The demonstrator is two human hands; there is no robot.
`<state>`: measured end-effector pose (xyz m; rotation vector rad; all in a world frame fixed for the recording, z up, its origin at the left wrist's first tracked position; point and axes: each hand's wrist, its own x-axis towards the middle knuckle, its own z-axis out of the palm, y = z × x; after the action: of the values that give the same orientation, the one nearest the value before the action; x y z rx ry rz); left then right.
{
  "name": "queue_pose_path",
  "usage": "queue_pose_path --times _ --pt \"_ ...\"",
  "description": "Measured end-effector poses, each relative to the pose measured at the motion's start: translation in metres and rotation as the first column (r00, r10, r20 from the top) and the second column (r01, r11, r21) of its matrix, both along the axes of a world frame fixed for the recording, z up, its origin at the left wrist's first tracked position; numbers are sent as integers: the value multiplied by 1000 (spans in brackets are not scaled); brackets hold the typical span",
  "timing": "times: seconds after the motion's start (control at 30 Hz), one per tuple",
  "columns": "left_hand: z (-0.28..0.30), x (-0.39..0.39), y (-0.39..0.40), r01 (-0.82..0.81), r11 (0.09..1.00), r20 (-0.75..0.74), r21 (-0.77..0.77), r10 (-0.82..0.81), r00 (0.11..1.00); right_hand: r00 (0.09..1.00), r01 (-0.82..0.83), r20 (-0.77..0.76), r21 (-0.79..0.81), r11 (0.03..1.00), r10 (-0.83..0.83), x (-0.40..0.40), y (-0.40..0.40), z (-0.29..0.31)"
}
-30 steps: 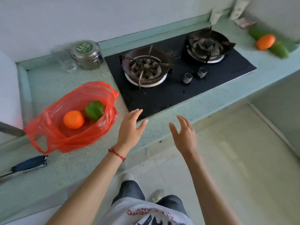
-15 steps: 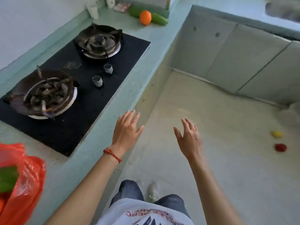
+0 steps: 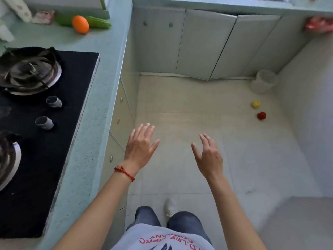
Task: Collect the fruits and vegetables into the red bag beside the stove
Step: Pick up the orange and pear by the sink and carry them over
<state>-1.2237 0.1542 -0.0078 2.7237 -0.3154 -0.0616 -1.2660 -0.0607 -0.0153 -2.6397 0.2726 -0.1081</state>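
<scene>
Black gas stove point(image 3: 54, 141) set in teal counter point(image 3: 93, 114); white bin point(image 3: 264, 82) on floor.

Open floor point(image 3: 189, 109) stretches ahead to the yellow fruit point(image 3: 255, 104) and red fruit point(image 3: 261, 115); counter point(image 3: 93, 112) walls the left.

Red lettering on grey shirt point(image 3: 162, 239) — upside down, blurred (partly "LEE"), otherwise unreadable
</scene>
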Motion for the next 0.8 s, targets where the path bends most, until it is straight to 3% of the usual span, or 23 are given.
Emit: queue_pose_path --times 0.3,0.8 --pt "-3 65 -64 131 991 5 -9 -131 991 990 136 -29 28 990 -135 37 -55 -4" --pt "14 227 -234 203 978 41 -50 -201 979 980 200 5 64 978 -201 189 -221 16"
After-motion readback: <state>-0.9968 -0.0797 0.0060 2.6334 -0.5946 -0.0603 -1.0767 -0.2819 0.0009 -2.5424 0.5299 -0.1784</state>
